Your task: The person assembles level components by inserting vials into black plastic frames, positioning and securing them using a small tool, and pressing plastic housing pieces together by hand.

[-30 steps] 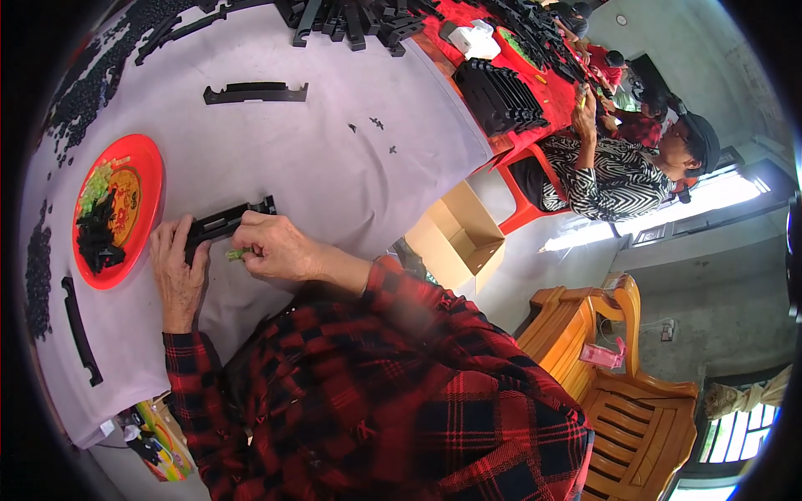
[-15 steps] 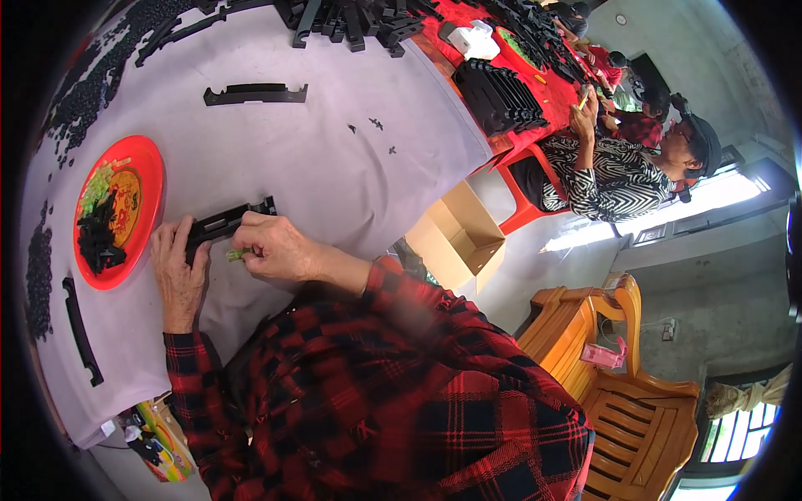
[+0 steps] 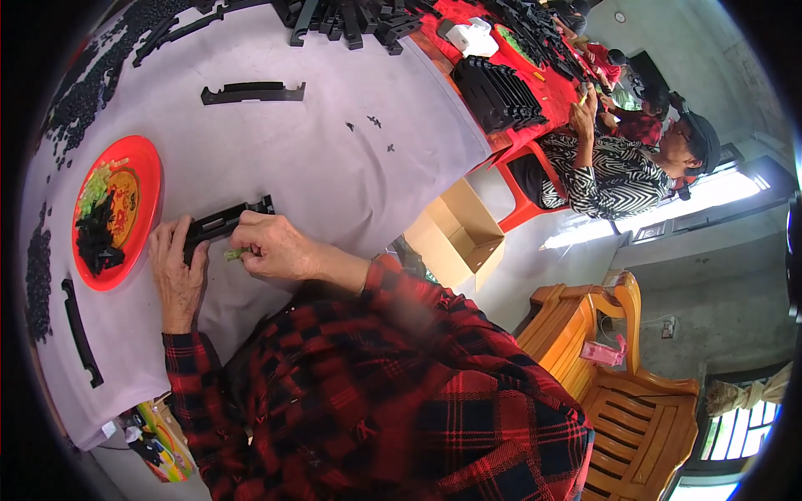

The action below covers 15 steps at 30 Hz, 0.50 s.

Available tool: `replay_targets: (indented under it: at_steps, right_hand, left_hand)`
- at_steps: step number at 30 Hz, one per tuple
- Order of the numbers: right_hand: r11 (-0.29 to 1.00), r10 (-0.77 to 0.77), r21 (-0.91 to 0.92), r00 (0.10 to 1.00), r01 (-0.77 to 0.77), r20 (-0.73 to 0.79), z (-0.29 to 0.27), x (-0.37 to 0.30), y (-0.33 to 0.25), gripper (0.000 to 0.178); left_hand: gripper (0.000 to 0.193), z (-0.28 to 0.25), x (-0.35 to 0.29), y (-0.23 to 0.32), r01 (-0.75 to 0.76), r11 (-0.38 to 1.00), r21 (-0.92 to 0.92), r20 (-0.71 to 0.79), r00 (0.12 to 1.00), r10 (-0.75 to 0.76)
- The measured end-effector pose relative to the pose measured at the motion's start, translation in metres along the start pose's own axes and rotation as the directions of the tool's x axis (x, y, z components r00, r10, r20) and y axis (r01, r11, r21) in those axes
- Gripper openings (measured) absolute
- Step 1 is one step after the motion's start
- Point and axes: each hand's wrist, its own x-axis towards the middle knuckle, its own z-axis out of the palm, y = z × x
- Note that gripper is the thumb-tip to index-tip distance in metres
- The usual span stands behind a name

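A long black plastic bar with a slot along it (image 3: 224, 224) lies slanted on the cloth in front of me. My left hand (image 3: 178, 267) grips its left end, thumb on the near side and fingers across the far side. My right hand (image 3: 277, 247) is curled at the bar's near side, close to its right end. Small light-green pieces (image 3: 235, 254) stick out of the pinch of that hand; their exact kind is too small to tell. Left of my hands stands a red plate (image 3: 153, 196) bearing small black parts (image 3: 98, 236) and pale-green pieces (image 3: 95, 185).
Similar black bars lie farther off (image 3: 253, 93) and at the near left (image 3: 81, 334). Tiny black parts (image 3: 79, 104) spread along the left edge, and bars are heaped (image 3: 355, 23) at the back. A cardboard box (image 3: 458, 234) stands right of the table; a co-worker (image 3: 622, 171) sits beyond.
Both hands and the bar hold nearly the same place. The view has shifted very slightly.
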Motion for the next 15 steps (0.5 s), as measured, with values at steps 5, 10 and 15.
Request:
replay_targets:
  at_steps: [5, 10, 15]
  right_hand:
    - [0.999, 0.032, 0.024, 0.999, -0.032, 0.014, -0.0005, -0.0006, -0.0004, 0.015]
    - [0.999, 0.033, 0.009, 0.999, -0.033, 0.022, -0.0008, -0.0003, -0.0018, 0.015]
    - [0.998, 0.044, 0.031, 0.998, -0.046, 0.038, -0.0016, -0.0003, -0.0021, 0.014]
  left_hand:
    - [0.045, 0.0004, -0.0002, -0.0005, -0.006, 1.000, 0.000, -0.003, 1.000, 0.006]
    - [0.045, 0.0012, -0.0015, -0.0022, 0.011, 1.000, -0.002, 0.008, 1.000, -0.011]
    - [0.045, 0.0015, -0.0011, -0.0019, 0.004, 1.000, -0.009, 0.003, 1.000, -0.004]
